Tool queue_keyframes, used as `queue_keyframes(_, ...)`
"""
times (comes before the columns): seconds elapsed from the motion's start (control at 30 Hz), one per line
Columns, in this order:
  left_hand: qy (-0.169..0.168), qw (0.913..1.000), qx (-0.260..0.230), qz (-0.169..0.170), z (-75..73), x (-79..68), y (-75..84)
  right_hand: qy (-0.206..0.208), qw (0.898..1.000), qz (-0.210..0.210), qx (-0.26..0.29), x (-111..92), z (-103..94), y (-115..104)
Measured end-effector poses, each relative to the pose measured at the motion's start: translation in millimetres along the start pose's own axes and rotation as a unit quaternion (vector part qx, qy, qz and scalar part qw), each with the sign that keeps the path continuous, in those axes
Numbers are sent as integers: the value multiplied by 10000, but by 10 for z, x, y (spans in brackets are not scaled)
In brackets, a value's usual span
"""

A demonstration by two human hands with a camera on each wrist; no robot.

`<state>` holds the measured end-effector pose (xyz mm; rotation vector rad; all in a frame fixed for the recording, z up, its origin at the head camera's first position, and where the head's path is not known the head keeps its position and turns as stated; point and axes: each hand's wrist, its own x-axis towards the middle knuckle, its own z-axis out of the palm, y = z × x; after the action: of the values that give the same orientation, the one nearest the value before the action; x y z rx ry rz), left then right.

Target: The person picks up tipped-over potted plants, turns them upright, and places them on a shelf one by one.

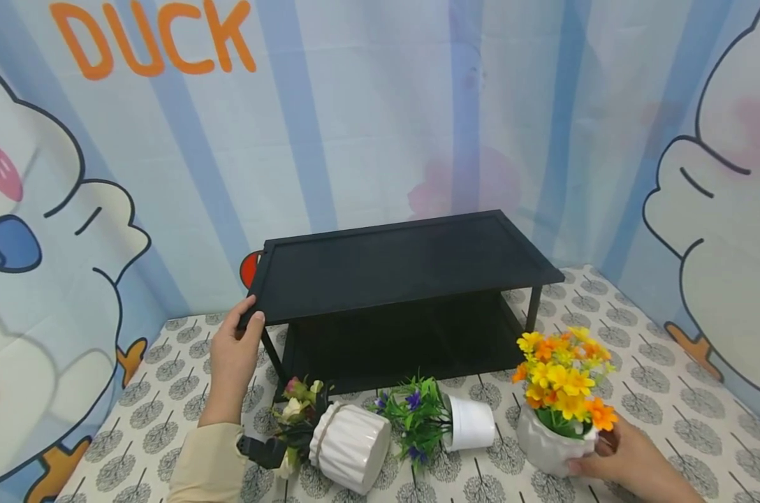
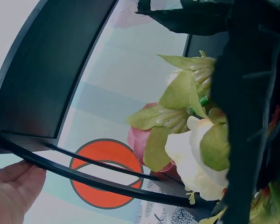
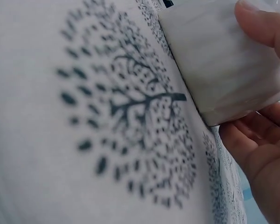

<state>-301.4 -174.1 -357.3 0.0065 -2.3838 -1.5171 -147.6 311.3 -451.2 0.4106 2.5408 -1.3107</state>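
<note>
A black two-tier shelf (image 1: 392,265) stands on the patterned cloth. My left hand (image 1: 232,360) grips the left front corner of its upper board, thumb at the front edge; the left wrist view shows the fingertips (image 2: 30,179) at that corner. At the right, my right hand (image 1: 631,457) holds a white pot (image 1: 546,443) of yellow and orange artificial flowers (image 1: 565,377). The pot stands upright or nearly so, and in the right wrist view its base edge is close to the cloth. Thumb and fingers lie on opposite sides of the pot (image 3: 214,65).
Two potted plants lie on their sides before the shelf: a ribbed white pot (image 1: 355,447) with pale roses (image 1: 295,405), and a smaller white pot (image 1: 471,423) with purple flowers and green leaves (image 1: 418,412). Behind hangs a cartoon duck curtain (image 1: 380,126). The tree-patterned cloth (image 1: 644,377) covers the table.
</note>
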Motion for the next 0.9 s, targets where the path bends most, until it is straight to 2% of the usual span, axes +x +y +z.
queue_keyframes(0.1, -12, 10000, -20, 17, -2, 3, -6, 112, 9998, -121, -57, -19, 10, -1)
queue_keyframes(0.3, -18, 10000, 2, 34, -3, 2, -3, 268, 9995, -86, -140, -37, 36, -38)
queue_keyframes(0.47, -14, 10000, -13, 57, -3, -7, 7, 405, 9979, -24, -505, -24, 40, -65)
queue_keyframes(0.73, 9, 10000, 19, 75, -8, -5, 9, 660, 9957, -282, -585, -50, 24, -101)
queue_keyframes(0.9, 11, 10000, -44, 65, -6, 0, 6, 884, 9928, -348, -731, -96, 8, -209)
